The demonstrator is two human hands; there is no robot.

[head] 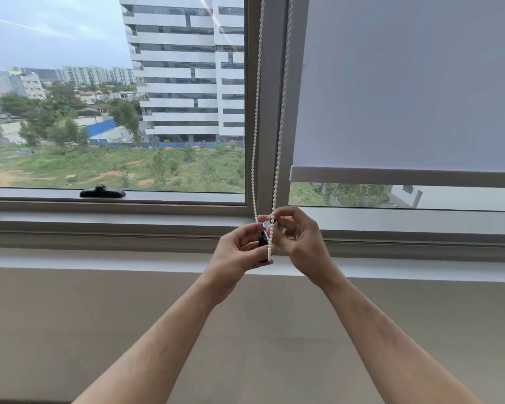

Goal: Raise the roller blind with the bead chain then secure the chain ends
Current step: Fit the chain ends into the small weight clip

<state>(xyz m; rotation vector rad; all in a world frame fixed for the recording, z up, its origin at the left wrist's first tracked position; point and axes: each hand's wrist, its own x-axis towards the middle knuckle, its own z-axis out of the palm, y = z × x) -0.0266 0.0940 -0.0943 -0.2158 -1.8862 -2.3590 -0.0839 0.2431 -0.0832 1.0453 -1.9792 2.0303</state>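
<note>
A white bead chain (pixel 280 126) hangs in two strands along the grey window mullion (pixel 270 83). The grey roller blind (pixel 405 83) covers most of the right pane, its bottom bar (pixel 391 177) a little above the sill. My left hand (pixel 236 255) pinches the chain's lower end together with a small dark piece (pixel 263 240), which is partly hidden by my fingers. My right hand (pixel 301 237) grips the right strand just above, beside a small pale connector (pixel 266 224). Both hands meet in front of the sill below the mullion.
A black window handle (pixel 102 192) lies on the left pane's lower frame. A white sill ledge (pixel 99 258) runs across the view, with a beige wall (pixel 70 330) below it. Buildings and greenery show outside the left pane.
</note>
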